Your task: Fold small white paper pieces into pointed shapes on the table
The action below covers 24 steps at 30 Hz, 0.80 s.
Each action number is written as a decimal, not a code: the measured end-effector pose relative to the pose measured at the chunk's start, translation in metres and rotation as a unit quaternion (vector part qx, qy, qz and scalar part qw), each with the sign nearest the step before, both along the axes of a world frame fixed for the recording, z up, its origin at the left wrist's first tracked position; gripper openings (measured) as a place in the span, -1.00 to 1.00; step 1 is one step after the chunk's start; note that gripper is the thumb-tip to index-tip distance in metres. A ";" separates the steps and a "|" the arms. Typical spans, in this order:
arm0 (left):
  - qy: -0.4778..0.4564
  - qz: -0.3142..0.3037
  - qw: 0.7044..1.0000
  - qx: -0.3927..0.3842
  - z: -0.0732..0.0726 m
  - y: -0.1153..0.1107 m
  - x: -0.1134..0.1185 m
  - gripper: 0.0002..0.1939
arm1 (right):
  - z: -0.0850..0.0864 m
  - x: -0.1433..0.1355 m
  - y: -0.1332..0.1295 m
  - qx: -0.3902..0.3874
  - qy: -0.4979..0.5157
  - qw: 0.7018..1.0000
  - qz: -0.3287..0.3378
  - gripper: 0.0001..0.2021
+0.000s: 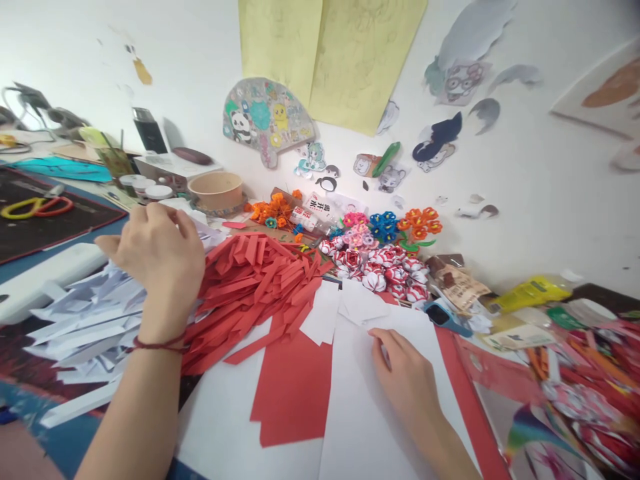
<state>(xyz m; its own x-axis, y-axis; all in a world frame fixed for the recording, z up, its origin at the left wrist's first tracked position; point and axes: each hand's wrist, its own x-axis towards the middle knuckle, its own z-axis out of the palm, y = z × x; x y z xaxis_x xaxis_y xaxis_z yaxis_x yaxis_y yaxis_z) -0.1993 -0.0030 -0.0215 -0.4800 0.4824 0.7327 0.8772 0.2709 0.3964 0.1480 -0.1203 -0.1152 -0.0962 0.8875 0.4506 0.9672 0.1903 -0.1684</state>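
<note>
My left hand (157, 250) is raised over a heap of folded white paper strips (95, 327). Its back faces me with the knuckles bent and one digit out to the left; the fingertips are hidden. My right hand (405, 370) rests on a large white sheet (360, 407), fingers slightly bent and apart, nothing visible in them. Just beyond its fingertips lie small white paper pieces (364, 303). Between the hands are a pile of folded red paper strips (255, 280) and flat red paper (295, 393).
White-and-red folded paper balls (395, 267), orange paper flowers (277, 210) and a paper bowl (216, 192) stand along the wall. Scissors (37, 207) lie far left, near a white elongated object (55, 280). A smartwatch (443, 317) and plastic packages (530, 293) are at right.
</note>
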 end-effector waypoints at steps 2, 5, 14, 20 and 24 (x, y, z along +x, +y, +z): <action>-0.002 -0.003 1.000 0.008 0.002 -0.001 0.000 -0.70 | -0.001 0.000 0.001 0.007 -0.006 1.000 0.000 -0.79; -0.006 -0.003 0.999 0.031 0.003 -0.001 0.000 -0.72 | -0.003 0.000 0.002 0.010 -0.015 1.000 0.008 -0.79; -0.035 -0.026 0.996 0.082 0.000 0.001 -0.004 -0.78 | -0.001 0.000 0.001 -0.005 -0.023 1.000 0.006 -0.79; -0.044 -0.037 0.994 0.088 0.000 0.003 -0.004 -0.81 | -0.001 0.000 0.002 -0.011 -0.011 1.000 0.009 -0.78; -0.021 -0.025 0.995 0.095 0.000 0.002 -0.003 -0.81 | -0.001 0.001 0.002 -0.023 -0.009 1.000 0.007 -0.79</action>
